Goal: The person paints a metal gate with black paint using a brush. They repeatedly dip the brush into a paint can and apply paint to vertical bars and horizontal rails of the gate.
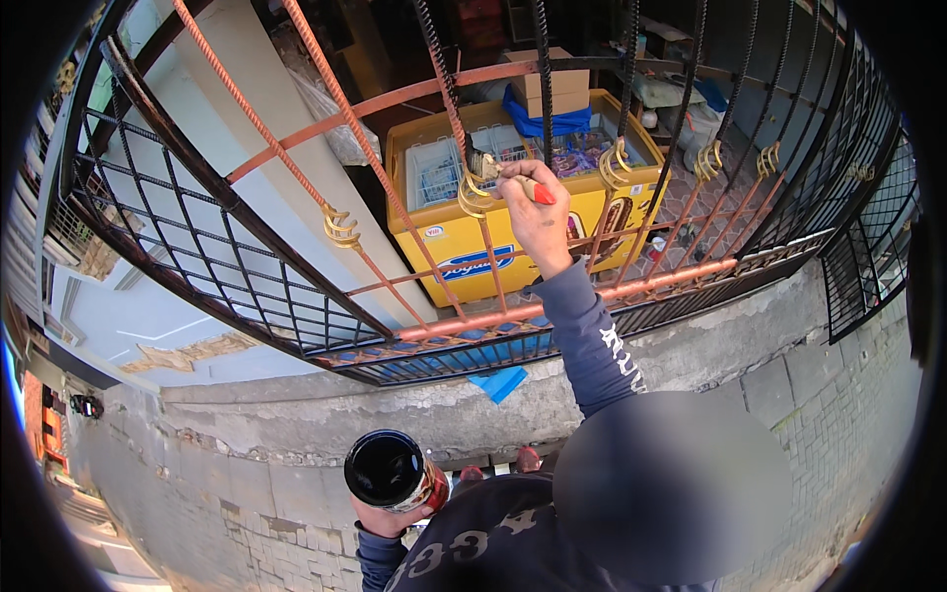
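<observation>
My right hand (540,212) is raised to the metal fence, closed round a paintbrush (536,190) with a red-tipped handle. Its bristles (483,165) meet a twisted bar just above a gold-coloured scroll ornament (474,195). Above the brush this bar is partly black; below, it is reddish brown. Low at my left side, my left hand (391,518) grips an open can (426,485) filled with black paint (385,468). Bars to the right are black in their upper parts, while those to the left (252,109) stay reddish brown.
Behind the bars stands a yellow chest freezer (464,237) with cardboard boxes (562,87) and a blue bag on top. A black mesh panel (207,232) curves at the left. A concrete ledge (681,345) runs below the fence, with a blue scrap (499,383) near it.
</observation>
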A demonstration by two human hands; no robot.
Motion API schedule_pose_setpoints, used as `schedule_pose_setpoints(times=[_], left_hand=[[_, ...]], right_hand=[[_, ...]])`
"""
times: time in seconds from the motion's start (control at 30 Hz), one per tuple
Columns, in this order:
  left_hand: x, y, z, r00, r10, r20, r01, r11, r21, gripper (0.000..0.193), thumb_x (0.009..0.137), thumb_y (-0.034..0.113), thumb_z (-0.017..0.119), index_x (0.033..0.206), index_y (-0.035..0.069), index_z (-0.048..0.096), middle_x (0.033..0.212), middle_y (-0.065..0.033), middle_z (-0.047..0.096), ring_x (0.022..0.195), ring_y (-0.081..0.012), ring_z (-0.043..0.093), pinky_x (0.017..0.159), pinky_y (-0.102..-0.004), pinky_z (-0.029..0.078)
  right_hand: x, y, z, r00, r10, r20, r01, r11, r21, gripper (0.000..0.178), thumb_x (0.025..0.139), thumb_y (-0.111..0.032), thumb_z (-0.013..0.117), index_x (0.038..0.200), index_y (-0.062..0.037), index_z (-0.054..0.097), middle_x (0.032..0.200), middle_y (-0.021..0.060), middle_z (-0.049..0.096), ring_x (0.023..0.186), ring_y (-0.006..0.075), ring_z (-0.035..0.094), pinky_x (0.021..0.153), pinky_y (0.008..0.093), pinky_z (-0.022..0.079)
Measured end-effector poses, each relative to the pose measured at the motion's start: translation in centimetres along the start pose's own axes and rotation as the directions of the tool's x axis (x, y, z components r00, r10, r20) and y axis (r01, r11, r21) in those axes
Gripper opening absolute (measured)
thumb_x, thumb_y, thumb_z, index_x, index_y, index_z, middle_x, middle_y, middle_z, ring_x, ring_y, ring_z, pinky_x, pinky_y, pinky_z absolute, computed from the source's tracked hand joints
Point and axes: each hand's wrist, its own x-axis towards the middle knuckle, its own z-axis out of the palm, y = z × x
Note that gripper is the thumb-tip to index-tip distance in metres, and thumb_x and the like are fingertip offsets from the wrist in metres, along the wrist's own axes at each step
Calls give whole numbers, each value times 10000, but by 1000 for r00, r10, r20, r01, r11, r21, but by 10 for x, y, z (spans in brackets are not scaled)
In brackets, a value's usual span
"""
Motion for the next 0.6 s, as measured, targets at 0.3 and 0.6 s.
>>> schedule_pose_setpoints(times=[0.3,0.6], left_hand=[[4,-1,-6,999,30,15,-30,999,27,1108,531,289,1040,1418,-21,453,1310,-144,636,1203,-253,639,1073,-397,489],[1,-2,-10,1000,-5,8,5,999,42,1132,523,273,1048,1428,-19,434,1309,-145,632,1203,-254,634,1069,-398,487]], right_hand=[[-2,-2,0,997,23,-78,-4,973,230,93,935,14,616,1026,32,618,1037,115,697,827,167,719,768,278,581],[-9,3,2,992,-83,-93,97,981,169,89,942,24,613,1030,39,610,1094,126,675,893,164,697,814,292,583]])
